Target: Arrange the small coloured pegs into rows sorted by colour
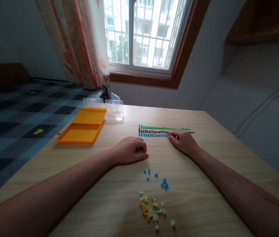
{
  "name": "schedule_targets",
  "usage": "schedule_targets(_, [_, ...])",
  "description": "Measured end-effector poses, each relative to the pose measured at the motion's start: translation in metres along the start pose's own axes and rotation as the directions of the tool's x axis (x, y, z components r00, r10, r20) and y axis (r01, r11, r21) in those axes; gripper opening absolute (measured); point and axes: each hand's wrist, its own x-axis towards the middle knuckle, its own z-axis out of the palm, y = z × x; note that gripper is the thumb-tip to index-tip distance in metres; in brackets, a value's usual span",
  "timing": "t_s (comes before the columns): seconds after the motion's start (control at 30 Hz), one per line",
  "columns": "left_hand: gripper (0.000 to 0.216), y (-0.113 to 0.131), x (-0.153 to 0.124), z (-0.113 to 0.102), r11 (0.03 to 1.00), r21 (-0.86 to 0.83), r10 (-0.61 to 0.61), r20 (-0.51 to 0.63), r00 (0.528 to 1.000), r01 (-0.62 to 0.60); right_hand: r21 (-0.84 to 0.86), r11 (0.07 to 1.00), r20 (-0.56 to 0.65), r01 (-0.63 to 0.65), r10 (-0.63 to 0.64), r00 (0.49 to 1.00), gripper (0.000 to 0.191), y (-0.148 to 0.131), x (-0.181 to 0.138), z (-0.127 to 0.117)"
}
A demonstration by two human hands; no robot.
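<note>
Three rows of tiny bricks lie side by side on the wooden table (210, 158): a green row (164, 127), a brown row (151, 131) and a blue row (151, 135). My right hand (183, 141) rests at the right end of the blue row, fingertips pinched together there; whether a brick is in them is too small to see. My left hand (130, 149) lies on the table as a loose fist, left of and nearer than the rows. Loose blue bricks (164, 183) and a heap of yellow and pale bricks (151, 207) lie nearer to me.
An open orange box (83, 125) lies at the table's left edge, with clear plastic boxes (113, 108) behind it. A bed with a checked cover (18, 118) stands to the left. A window (144, 33) and curtain (80, 42) are behind the table.
</note>
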Motion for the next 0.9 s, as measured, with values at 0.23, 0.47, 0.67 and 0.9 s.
schedule_targets(0.23, [0.024, 0.003, 0.002, -0.008, 0.999, -0.029, 0.02, 0.144, 0.989, -0.016, 0.152, 0.984, 0.078, 0.096, -0.108, 0.991, 0.021, -0.012, -0.002, -0.006])
schedule_targets(0.47, [0.027, 0.011, 0.002, -0.02, 0.998, -0.032, 0.052, 0.295, 0.954, -0.045, 0.423, 0.898, 0.284, 0.125, -0.262, 0.922, 0.015, -0.073, -0.009, -0.009])
schedule_targets(0.67, [0.024, 0.008, 0.001, -0.021, 0.997, -0.073, 0.05, 0.3, 0.952, -0.029, 0.519, 0.843, 0.341, 0.142, -0.357, 0.87, 0.016, -0.09, -0.018, -0.006])
schedule_targets(0.9, [0.012, 0.004, 0.003, -0.018, 0.896, -0.438, 0.216, 0.289, 0.933, -0.072, 0.488, 0.843, 0.336, 0.228, -0.422, 0.842, 0.017, -0.088, -0.018, -0.005])
